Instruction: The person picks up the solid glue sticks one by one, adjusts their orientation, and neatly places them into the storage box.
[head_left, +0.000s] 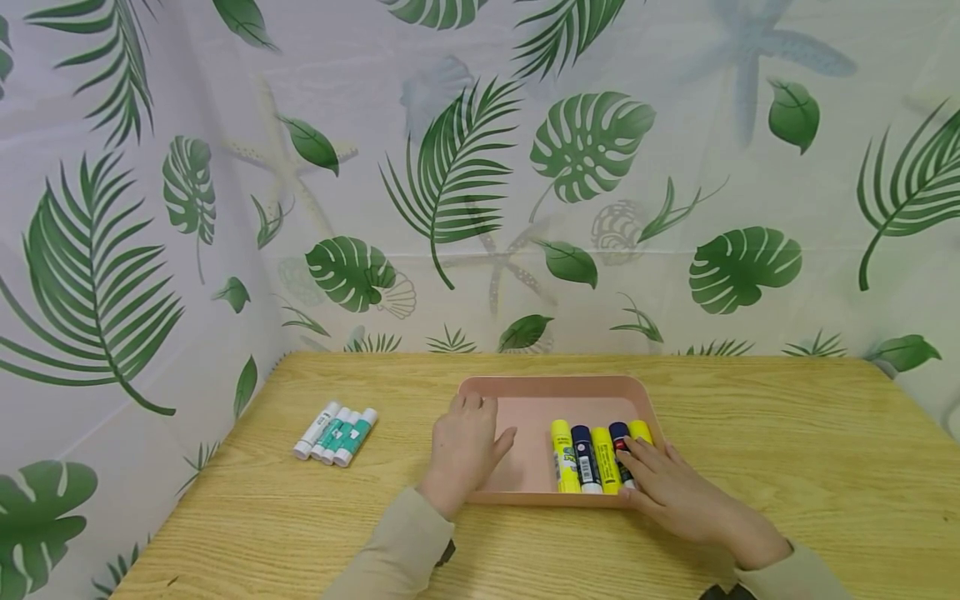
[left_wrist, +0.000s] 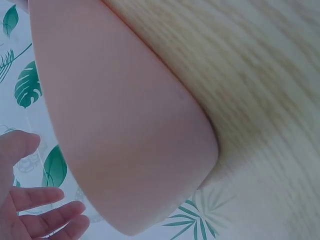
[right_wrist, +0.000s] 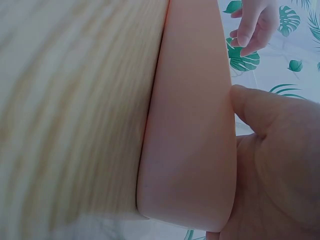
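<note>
While two beige sleeves (head_left: 397,550) reach in from the near edge, each with a dark wristband (head_left: 727,592), two bare hands come down at opposite ends of one pink tray (head_left: 525,421). The right hand (head_left: 675,492) is loosely spread and grips nothing, its thumb at the tray's rim and its fingers over the rightmost sticks (whether the fingertips touch them, I cannot tell). The left hand (head_left: 461,446) is relaxed, thumb held away from the fingers, with nothing in its grasp, over the tray's left end. Inside the tray, which sits on the wooden table (head_left: 555,542), five glue sticks lie side by side in the right half, near ends toward the near wall: three yellow glue sticks (head_left: 604,462) and two navy glue sticks (head_left: 586,458), the colours alternating from yellow at the left to yellow at the right. Well to the left of the tray, four more lie in a slanted row on the tabletop, three teal-and-white glue sticks (head_left: 356,438) and one mostly white glue stick (head_left: 317,432) at the left end. Beyond the table's far edge hangs one white cloth (head_left: 480,325) printed with green leaves, starfish and shells.
</note>
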